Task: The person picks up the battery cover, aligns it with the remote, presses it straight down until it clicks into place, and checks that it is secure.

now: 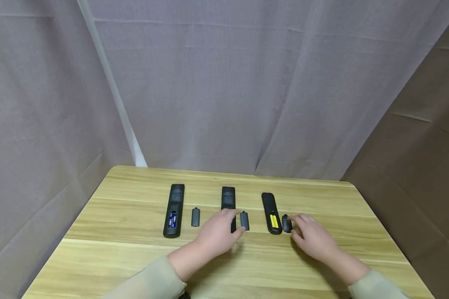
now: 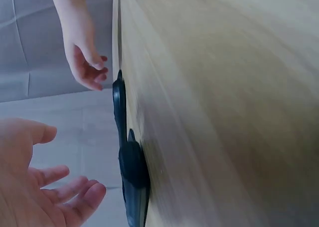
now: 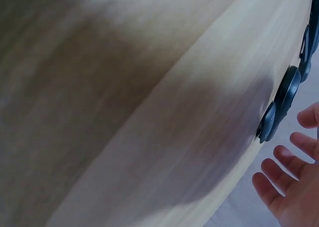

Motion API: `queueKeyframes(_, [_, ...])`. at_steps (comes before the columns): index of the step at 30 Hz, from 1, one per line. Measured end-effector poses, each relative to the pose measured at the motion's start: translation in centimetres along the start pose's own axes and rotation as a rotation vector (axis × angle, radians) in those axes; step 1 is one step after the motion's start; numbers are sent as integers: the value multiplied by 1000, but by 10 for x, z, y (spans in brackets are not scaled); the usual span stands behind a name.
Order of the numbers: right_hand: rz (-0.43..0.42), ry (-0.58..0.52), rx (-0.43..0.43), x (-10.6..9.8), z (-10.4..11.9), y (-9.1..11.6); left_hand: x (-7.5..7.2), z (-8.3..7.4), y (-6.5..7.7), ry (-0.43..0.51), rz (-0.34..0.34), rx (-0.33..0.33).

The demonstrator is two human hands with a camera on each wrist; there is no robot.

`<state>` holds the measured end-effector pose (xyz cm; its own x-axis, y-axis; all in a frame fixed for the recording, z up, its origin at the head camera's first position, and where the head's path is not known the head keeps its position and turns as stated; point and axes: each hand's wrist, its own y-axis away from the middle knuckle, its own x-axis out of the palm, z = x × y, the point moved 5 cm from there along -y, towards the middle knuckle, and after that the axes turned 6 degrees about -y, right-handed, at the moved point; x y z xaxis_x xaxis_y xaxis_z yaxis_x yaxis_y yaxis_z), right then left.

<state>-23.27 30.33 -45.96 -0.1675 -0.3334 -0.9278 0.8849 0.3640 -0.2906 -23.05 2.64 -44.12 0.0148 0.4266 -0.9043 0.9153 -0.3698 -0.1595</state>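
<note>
My left hand (image 1: pixel 218 233) is held over the lower part of the middle black remote control (image 1: pixel 228 197), hiding most of its battery bay. A loose grey battery cover (image 1: pixel 245 221) lies just right of its fingers. In the left wrist view this hand (image 2: pixel 45 187) has spread, relaxed fingers with nothing between them. My right hand (image 1: pixel 314 238) hovers beside a ribbed black battery cover (image 1: pixel 287 223), its fingertips overlapping the cover's edge. The right wrist view shows the hand (image 3: pixel 294 182) apart from the table, holding nothing. Nearby lies the right remote control (image 1: pixel 268 203), with yellow batteries (image 1: pixel 274 221) exposed.
On the left lies another black remote control (image 1: pixel 177 199), back up, with blue batteries (image 1: pixel 173 220) in its uncovered bay. A grey battery cover (image 1: pixel 196 217) rests to its right. Grey curtains (image 1: pixel 209 91) surround the wooden table (image 1: pixel 116 216) behind and at both sides.
</note>
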Motion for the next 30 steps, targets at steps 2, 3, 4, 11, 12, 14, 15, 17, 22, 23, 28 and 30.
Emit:
queueKeyframes(2, [10, -4, 16, 1, -2, -2, 2, -3, -4, 15, 0, -8])
queueKeyframes(3, [17, -6, 25, 2, -3, -3, 3, -5, -5, 24, -3, -12])
queueKeyframes(4, [25, -9, 35, 2, -4, -4, 4, -7, -7, 35, -3, -15])
queueKeyframes(11, [70, -18, 105, 4, -9, -10, 13, -23, -20, 98, 20, -58])
queueKeyframes(12, [75, -15, 108, 5, -9, -10, 16, -25, -22, 99, 27, -64])
queueKeyframes(14, [85, -9, 118, 7, -10, -11, 20, -30, -26, 110, 37, -73])
queueKeyframes(15, [89, -5, 122, 8, -10, -12, 22, -32, -28, 111, 39, -76])
queueKeyframes(17, [98, -2, 131, 10, -11, -12, 25, -36, -32, 129, 44, -86])
queueKeyframes(22, [114, -3, 150, 13, -11, -15, 35, -47, -42, 130, 52, -103])
queueKeyframes(23, [116, -3, 152, 14, -11, -15, 37, -49, -44, 124, 56, -103])
queueKeyframes(28, [139, -1, 163, 16, -10, -18, 44, -59, -54, 102, 71, -111])
queueKeyframes(30, [152, -3, 172, 17, -9, -19, 47, -63, -57, 91, 79, -122])
